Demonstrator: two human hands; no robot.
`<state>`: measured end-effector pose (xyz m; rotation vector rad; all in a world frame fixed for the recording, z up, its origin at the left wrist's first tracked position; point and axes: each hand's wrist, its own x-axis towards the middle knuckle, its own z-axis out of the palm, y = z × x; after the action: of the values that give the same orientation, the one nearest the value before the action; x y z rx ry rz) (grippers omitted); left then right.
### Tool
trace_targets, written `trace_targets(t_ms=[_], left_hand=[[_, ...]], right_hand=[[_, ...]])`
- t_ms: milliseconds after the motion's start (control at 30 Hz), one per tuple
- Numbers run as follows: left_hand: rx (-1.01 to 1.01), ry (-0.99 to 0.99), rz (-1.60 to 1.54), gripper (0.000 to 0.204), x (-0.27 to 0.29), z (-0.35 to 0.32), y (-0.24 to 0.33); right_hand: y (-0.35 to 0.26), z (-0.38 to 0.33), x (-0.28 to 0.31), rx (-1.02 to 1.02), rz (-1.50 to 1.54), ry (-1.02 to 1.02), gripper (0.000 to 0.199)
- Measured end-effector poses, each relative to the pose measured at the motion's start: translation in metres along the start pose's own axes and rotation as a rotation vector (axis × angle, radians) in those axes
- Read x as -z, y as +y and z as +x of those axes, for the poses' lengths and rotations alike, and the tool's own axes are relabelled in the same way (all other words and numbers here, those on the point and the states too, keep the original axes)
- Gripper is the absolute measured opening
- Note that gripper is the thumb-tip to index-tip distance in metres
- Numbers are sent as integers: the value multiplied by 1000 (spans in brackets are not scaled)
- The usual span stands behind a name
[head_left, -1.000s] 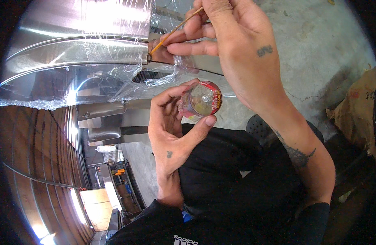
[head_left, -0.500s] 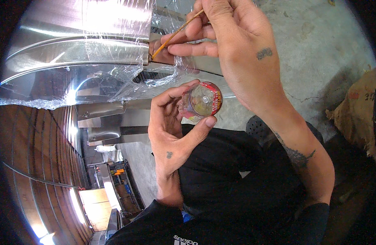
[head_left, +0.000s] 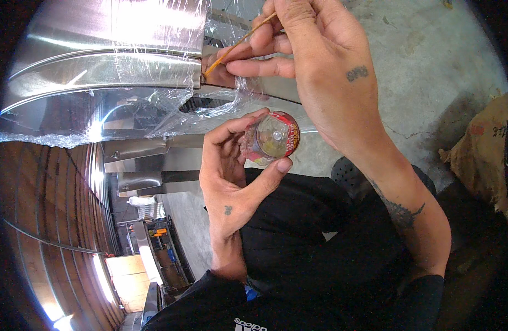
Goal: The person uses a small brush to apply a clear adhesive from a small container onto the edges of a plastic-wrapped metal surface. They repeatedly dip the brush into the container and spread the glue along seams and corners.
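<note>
Up top, my right hand (head_left: 320, 60) pinches a thin stick (head_left: 237, 44), its long axis slanting down-left to the wrapped steel edge (head_left: 154, 71); my left hand (head_left: 232, 176) cups a small jar (head_left: 271, 138) below.

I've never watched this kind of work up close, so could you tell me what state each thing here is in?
Small round clear container with red label: gripped in the left hand, open, yellowish stuff inside.
Thin orange stick: pinched in the right hand, tip touching the metal edge.
Shiny curved steel panel: wrapped.
Clear plastic film: wrinkled, torn loose near the stick.
Brown cardboard box: on the concrete floor.
</note>
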<state>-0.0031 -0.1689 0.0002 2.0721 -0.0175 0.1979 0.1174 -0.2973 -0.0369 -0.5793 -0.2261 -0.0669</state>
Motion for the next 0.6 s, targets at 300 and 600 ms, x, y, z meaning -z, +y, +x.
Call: trace_targets(t_ms=[300, 600], left_hand=[[0, -2, -17, 70, 0, -1, 0], [-8, -2, -20, 70, 0, 0, 0]], right_hand=[[0, 0, 0, 2, 5, 5, 35], [-1, 0, -1, 5, 9, 10, 36]])
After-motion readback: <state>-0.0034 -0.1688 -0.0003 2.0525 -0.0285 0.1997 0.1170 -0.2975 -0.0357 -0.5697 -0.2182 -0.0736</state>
